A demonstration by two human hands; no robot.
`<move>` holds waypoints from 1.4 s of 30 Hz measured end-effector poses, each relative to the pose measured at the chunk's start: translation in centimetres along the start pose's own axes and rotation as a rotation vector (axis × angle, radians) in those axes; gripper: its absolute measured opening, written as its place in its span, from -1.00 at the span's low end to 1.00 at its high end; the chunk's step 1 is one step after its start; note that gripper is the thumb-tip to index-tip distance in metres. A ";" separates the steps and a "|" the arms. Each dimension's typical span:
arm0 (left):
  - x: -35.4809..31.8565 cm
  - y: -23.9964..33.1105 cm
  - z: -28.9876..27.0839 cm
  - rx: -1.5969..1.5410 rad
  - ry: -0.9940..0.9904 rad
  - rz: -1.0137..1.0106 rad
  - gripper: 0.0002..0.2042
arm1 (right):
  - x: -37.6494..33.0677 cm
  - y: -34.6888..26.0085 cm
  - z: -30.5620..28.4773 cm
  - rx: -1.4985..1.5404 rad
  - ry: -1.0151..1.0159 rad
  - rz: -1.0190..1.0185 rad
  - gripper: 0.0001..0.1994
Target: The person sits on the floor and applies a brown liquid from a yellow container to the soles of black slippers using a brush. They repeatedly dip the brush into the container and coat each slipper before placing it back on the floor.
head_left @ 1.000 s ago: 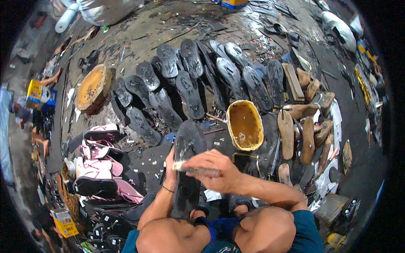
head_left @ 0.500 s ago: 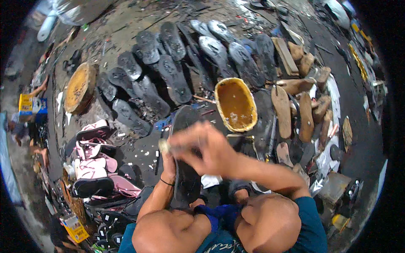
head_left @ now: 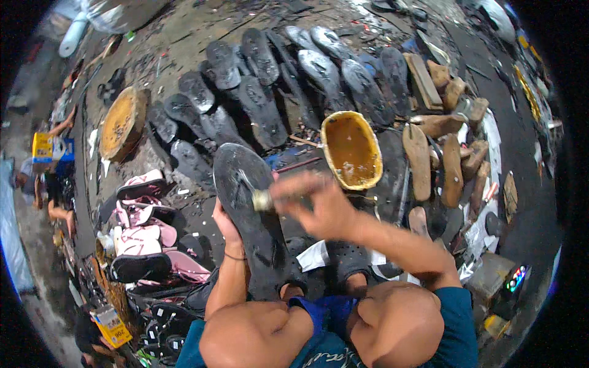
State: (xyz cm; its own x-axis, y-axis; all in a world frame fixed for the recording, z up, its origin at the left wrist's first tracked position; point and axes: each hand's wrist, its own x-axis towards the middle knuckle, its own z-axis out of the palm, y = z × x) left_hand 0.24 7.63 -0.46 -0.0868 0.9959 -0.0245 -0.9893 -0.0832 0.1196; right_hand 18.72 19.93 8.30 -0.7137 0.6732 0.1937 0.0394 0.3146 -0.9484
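A black sandal sole [head_left: 242, 184] is tilted up in front of my knees, its upper face partly wet and shiny. My left hand [head_left: 228, 227] grips its left edge from behind, fingers mostly hidden. My right hand [head_left: 322, 205], blurred by motion, is closed on a small brush [head_left: 262, 200] with a pale tip that meets the middle of the sole. The brush handle is largely covered by my fingers. Right of the sole stands a yellow-rimmed tub [head_left: 377, 144] of brownish liquid.
Several glossy black soles [head_left: 261, 110] lie in rows beyond my hands. Wooden shoe lasts [head_left: 417, 162] are gathered at the right. Pink and white sandals [head_left: 144, 242] are piled at the left, below a round wooden block [head_left: 123, 122]. Another person's bent leg [head_left: 61, 214] shows far left.
The sole has turned its upper face more toward me, its top tipping left. My right hand has moved right, and the brush tip has gone from the sole's left edge to its middle.
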 end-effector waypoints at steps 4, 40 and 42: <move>-1.1 1.8 -3.8 -0.053 0.057 0.150 -0.37 | -5.0 1.2 1.1 0.137 -0.230 0.051 -0.74; 1.0 2.0 1.4 0.195 0.434 0.206 -0.47 | -3.3 -0.7 2.1 -0.137 -0.180 -0.455 -0.61; 0.9 2.2 0.1 0.204 0.484 0.209 -0.54 | -2.6 -0.4 1.7 -0.119 0.107 -0.374 -0.63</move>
State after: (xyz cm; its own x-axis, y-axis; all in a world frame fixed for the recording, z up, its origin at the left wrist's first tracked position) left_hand -2.02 8.35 -0.15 -0.3695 0.8255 -0.4266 -0.9069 -0.2204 0.3591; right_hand 19.34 16.89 7.71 -0.6172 0.5620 0.5506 -0.1237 0.6218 -0.7734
